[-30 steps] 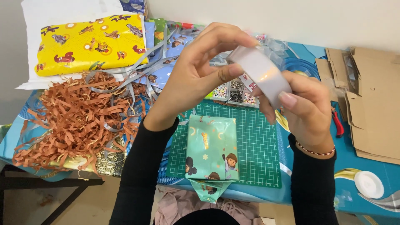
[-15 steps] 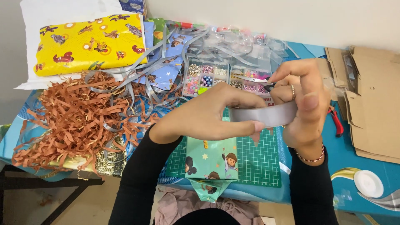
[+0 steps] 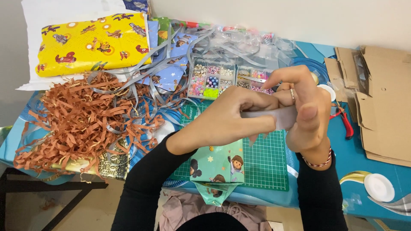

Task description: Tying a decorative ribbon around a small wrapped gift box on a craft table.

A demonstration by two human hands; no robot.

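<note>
Both hands meet above the green cutting mat (image 3: 265,164). My left hand (image 3: 231,119) and my right hand (image 3: 304,113) both grip a roll of clear tape (image 3: 280,117), seen edge-on between the fingers. Below them, on the mat's near edge, lies a small parcel wrapped in teal cartoon-print paper (image 3: 218,169), with a folded point hanging over the table edge. Neither hand touches the parcel.
Orange shredded paper (image 3: 81,124) is heaped at the left, a yellow wrapped package (image 3: 92,42) behind it. Silver ribbon strips and a clear bead organiser box (image 3: 212,79) lie beyond the mat. Red-handled scissors (image 3: 344,122), flattened cardboard (image 3: 376,98) and a white lid (image 3: 379,187) are at the right.
The hands have lowered the tape roll from in front of the camera toward the mat, turning it from face-on to edge-on. The parcel has not moved.
</note>
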